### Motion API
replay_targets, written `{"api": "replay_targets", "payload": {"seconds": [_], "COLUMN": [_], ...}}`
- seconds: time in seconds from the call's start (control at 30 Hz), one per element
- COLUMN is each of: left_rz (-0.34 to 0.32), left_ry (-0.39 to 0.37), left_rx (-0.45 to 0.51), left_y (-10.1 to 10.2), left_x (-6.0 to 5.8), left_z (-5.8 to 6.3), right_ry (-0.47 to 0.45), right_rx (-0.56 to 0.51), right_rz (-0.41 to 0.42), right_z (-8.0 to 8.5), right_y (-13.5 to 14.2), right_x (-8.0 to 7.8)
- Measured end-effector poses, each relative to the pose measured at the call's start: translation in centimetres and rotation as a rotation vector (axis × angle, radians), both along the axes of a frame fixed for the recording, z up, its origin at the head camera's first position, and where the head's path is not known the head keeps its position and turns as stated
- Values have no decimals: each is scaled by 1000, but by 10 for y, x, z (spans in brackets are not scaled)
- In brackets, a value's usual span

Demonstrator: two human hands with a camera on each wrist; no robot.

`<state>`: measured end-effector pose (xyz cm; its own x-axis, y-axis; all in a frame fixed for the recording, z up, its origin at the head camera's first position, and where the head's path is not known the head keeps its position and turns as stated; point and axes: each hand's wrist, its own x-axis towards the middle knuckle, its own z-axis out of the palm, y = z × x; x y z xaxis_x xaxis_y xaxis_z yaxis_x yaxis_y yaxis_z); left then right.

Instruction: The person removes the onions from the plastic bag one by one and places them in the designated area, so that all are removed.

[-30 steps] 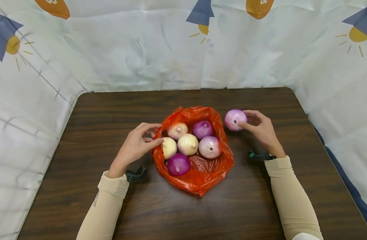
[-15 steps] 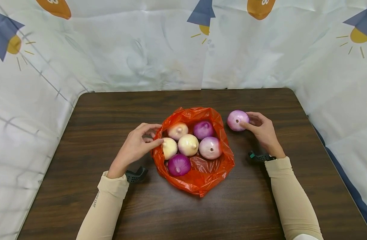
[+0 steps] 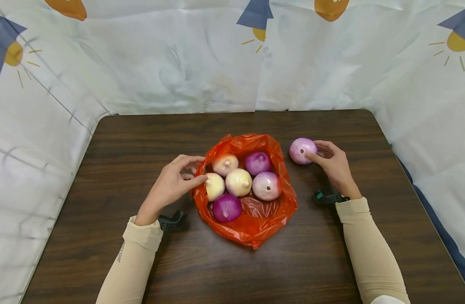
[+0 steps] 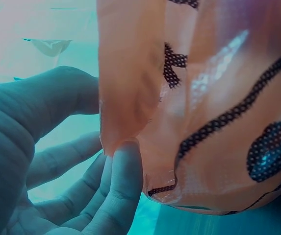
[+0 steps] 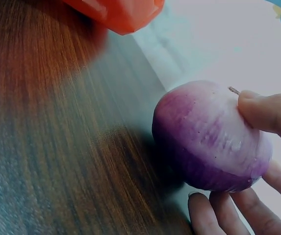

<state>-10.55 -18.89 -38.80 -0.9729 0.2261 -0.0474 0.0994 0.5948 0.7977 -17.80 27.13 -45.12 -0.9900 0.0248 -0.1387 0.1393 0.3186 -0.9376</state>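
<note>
An orange-red plastic bag [image 3: 251, 230] stands with its mouth spread in the middle of the table, several onions inside it. Among these are a purple onion [image 3: 226, 208] at the front, a pale onion [image 3: 238, 183] in the middle and a pinkish onion [image 3: 266, 186] on the right. My left hand [image 3: 173, 182] pinches the bag's left rim between thumb and fingers; the left wrist view shows the bag's printed side [image 4: 228, 122] there. To the bag's right my right hand [image 3: 333, 164] grips a purple-and-white onion [image 3: 303, 150], thumb near its stem end in the right wrist view.
The dark wood-grain table [image 3: 141, 139] reaches back to a white patterned sheet [image 3: 179, 63] that hangs behind it and at both sides. A dark wrist device [image 3: 173, 221] sits on the left wrist, another [image 3: 330, 197] on the right.
My right hand has shifted slightly to the right with the onion, a little farther from the bag. The left hand and the bag have stayed in place.
</note>
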Motion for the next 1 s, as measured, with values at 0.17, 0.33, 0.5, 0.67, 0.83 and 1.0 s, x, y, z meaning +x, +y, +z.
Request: {"api": "replay_targets", "payload": {"seconds": [0.17, 0.33, 0.5, 0.67, 0.83, 1.0], "left_rz": [-2, -3, -3, 0, 1, 2], "left_ry": [-3, -3, -3, -6, -9, -5], "left_rx": [-2, -8, -8, -13, -9, -11], "left_y": [0, -1, 0, 0, 0, -1], "left_x": [0, 0, 0, -1, -1, -1], "left_z": [1, 2, 2, 2, 2, 2], "right_ry": [6, 10, 10, 25, 45, 69], "right_rx": [-10, -10, -19, -30, -54, -118], "right_rz": [-5, -3, -8, -18, -27, -32], "right_z": [1, 2, 3, 4, 6, 7], "right_y": [0, 0, 0, 3, 6, 8], "right_x": [0, 1, 1, 2, 2, 3]}}
